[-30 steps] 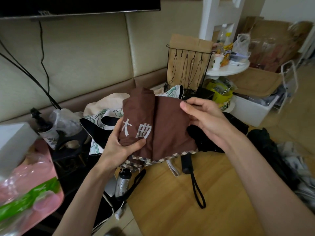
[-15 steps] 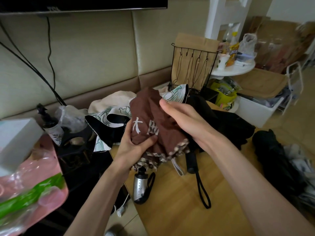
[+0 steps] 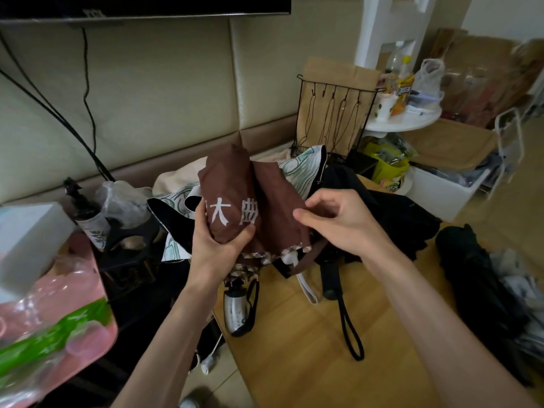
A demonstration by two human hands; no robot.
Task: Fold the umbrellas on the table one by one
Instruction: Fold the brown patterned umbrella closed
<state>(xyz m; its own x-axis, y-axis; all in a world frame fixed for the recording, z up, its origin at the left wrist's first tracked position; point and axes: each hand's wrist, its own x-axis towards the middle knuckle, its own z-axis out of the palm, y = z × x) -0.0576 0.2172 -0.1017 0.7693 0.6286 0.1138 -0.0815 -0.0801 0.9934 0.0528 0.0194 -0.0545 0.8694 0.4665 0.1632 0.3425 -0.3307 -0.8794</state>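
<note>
I hold a brown umbrella (image 3: 235,189) with white characters and a checked hem upright above the wooden table (image 3: 294,363). My left hand (image 3: 217,245) grips its gathered canopy from below, thumb across the front. My right hand (image 3: 338,222) pinches a brown fabric fold at the canopy's right side. Its silver handle (image 3: 234,310) hangs below. A black umbrella (image 3: 391,213) lies behind, its black handle (image 3: 329,278) and strap on the table. A white, green-patterned umbrella (image 3: 297,172) lies further back. Another black umbrella (image 3: 471,278) lies at the right.
A black wire rack (image 3: 332,119) with a paper bag stands at the back. A pump bottle (image 3: 88,216) and a pink bag (image 3: 59,313) sit at the left. A white bin (image 3: 441,192) and a round white shelf (image 3: 403,122) stand at the right.
The canopy is now gathered narrower and more upright in my left hand. My right hand slid from the top of the fabric down to the right side and now pinches a fold there.
</note>
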